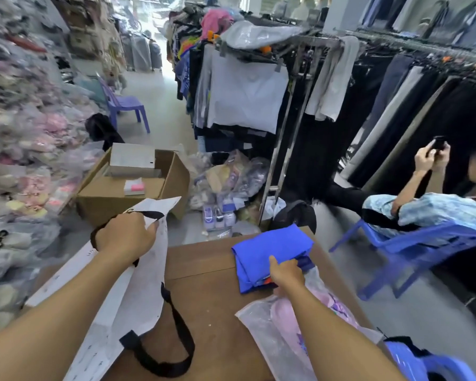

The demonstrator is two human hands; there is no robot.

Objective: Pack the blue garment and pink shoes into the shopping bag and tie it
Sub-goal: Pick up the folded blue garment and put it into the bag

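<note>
Gripping the shopping bag [138, 292] near its upper edge, your left hand [124, 235] is clenched around the white fabric and one black strap [149, 215], and it lifts that end above the left edge of the tabletop [204, 312]. This hold keeps the mouth end raised, and in my judgement it prepares the bag for loading; the mouth itself is not yet visibly spread. The second strap [173, 336] hangs in a loose loop over the near left part of the tabletop, free of any hold.

Your right hand [285, 273] rests on the near edge of the blue garment [270, 248], thumb on top and the fingers tucked under the fold. It is grasping the folded stack, not merely touching it. The garment lies folded toward the far right corner of the tabletop, which keeps it compact enough to go into the bag as one piece.

The pink shoes [283, 317] lie in a clear plastic wrapper [261, 339] along the right edge of the tabletop, just nearer to you than the garment and partly under your right forearm. The wrapper touches or overlaps the garment's near edge; which one cannot be told.

Neither item is in the bag, so the task is at its first loading step. Expect the soft bag to collapse unless the raised edge is held apart. Watch the wrapper, as lifting the garment may drag it toward the right edge.
</note>
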